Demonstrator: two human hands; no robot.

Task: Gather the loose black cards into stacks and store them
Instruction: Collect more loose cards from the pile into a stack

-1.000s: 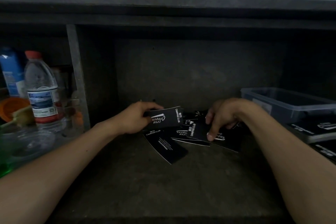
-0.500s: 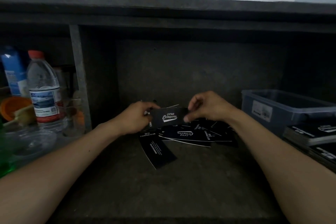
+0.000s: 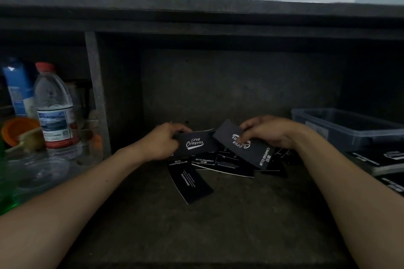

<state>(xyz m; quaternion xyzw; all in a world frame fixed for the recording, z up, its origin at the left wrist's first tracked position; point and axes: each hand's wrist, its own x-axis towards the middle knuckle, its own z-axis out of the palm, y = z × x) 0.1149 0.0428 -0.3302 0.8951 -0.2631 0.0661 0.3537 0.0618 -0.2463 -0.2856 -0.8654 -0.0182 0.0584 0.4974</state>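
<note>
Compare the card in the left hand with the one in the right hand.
The left-hand card sits about level, logo upright; the right-hand card slopes down rightward, logo upside down. The right-hand card also shows CAMPING CLUB lettering at its low end; the left-hand card shows only the logo. Both are black with white print.

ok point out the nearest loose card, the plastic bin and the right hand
nearest loose card (image 3: 190, 183), head view, on the middle of its black face
plastic bin (image 3: 341, 137), head view, on its front wall
right hand (image 3: 266, 133), head view, on the back of the hand
</note>
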